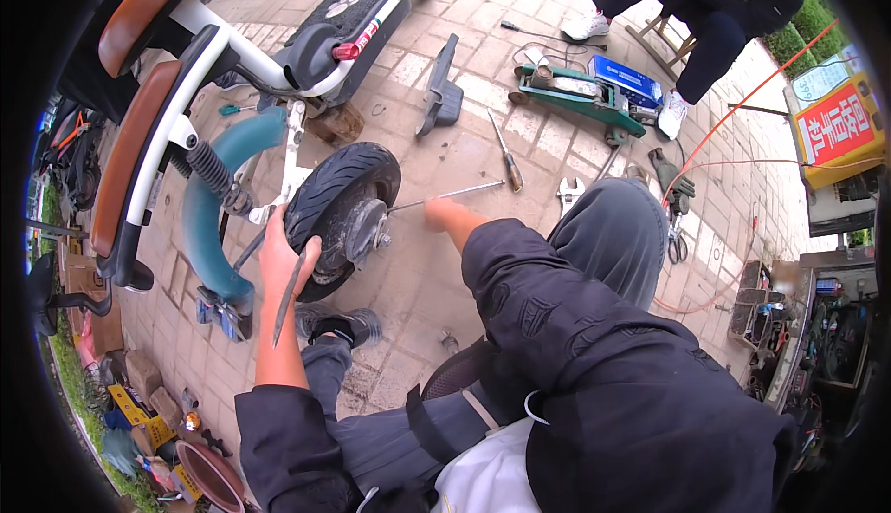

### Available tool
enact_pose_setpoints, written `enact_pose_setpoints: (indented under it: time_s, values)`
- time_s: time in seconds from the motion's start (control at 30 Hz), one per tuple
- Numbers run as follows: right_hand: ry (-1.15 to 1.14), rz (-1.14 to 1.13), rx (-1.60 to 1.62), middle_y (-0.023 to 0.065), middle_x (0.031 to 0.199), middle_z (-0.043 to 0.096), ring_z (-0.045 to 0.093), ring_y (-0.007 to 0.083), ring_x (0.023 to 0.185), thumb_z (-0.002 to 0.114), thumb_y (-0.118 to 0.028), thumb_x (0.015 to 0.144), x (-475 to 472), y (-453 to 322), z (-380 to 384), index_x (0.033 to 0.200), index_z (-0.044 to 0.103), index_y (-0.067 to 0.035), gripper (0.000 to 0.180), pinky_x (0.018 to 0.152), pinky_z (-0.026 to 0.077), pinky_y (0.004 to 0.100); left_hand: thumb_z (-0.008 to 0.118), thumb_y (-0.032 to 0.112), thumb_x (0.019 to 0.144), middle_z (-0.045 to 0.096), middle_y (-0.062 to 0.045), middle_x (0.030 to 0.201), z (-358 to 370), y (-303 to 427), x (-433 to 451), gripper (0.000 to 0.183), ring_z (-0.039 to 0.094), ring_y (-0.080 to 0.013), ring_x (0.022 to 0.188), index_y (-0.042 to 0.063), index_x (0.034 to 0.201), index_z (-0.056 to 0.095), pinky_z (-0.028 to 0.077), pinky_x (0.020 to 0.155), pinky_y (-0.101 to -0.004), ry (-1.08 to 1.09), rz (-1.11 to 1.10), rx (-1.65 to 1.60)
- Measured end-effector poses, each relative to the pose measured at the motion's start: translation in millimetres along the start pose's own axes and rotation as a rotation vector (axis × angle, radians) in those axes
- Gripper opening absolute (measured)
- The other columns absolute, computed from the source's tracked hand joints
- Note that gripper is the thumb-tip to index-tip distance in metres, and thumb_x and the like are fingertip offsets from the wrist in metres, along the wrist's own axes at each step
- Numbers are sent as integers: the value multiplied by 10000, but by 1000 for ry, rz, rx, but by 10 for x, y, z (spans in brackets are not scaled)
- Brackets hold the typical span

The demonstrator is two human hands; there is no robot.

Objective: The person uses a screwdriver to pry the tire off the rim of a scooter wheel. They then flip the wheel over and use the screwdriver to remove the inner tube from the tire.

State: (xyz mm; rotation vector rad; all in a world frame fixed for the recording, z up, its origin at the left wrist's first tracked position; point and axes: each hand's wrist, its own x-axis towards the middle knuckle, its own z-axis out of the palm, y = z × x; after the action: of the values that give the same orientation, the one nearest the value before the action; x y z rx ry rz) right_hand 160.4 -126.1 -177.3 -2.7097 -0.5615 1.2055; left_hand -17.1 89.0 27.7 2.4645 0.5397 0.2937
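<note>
A small scooter wheel with a black treaded tyre and dirty metal hub stands tilted before me, beside the white swingarm. My left hand grips the tyre's near left side. A thin, pointed metal lever runs under its thumb and along the wrist. My right hand, blurred, is closed around a long metal rod. One end of the rod meets the wheel near the hub; the other points away to the right. A threaded axle end with a nut sticks out of the hub.
The white scooter frame rests on a wooden block, its teal fender hanging loose. On the paving lie a screwdriver, adjustable wrench, dark plastic cover and green floor jack. A seated person is beyond.
</note>
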Motion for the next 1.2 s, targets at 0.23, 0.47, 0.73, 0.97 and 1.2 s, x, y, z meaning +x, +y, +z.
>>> enact_pose_setpoints:
  time_s: [0.23, 0.47, 0.73, 0.97, 1.2]
  values:
    - [-6, -8, -44, 149, 1286, 582, 557, 335, 1186, 702, -332, 767, 218, 158, 5, 1228, 598, -69, 540, 960, 475, 462, 705, 227, 683, 543, -240, 1268, 41, 123, 65, 752, 543, -376, 1167, 26, 1352, 425, 425, 994, -410, -15, -14, -25]
    - [29, -185, -84, 166, 1133, 662, 639, 347, 1019, 694, -375, 767, 152, -39, 41, 1119, 660, -21, 501, 865, 515, 444, 715, 222, 679, 551, -232, 1253, 7, 17, -15, 757, 550, -365, 1158, 21, 1349, 425, 424, 994, -408, 8, -17, 8]
    - [-202, -368, 400, 124, 918, 706, 681, 241, 802, 623, -354, 869, -510, -286, -553, 1139, 652, -10, 439, 676, 537, 372, 717, 282, 690, 533, -236, 1289, 29, 88, 29, 775, 522, -378, 1194, 43, 1365, 422, 409, 1010, -416, -4, -73, 47]
    - [24, -1224, 640, 96, 879, 672, 621, 155, 750, 699, -169, 790, -2394, -720, -1436, 1341, 465, 20, 628, 701, 511, 307, 728, 351, 690, 541, -231, 1265, 279, 135, 133, 781, 524, -402, 1164, 12, 1330, 436, 421, 979, -446, 96, 39, 81]
    - [522, -1123, 317, 210, 826, 656, 632, 382, 795, 588, -195, 889, -2823, -1152, -1347, 1022, 632, -20, 223, 698, 491, 444, 665, 422, 755, 501, -235, 1330, 375, -303, 313, 800, 484, -421, 1214, 15, 1382, 383, 409, 994, -448, 29, 106, 4]
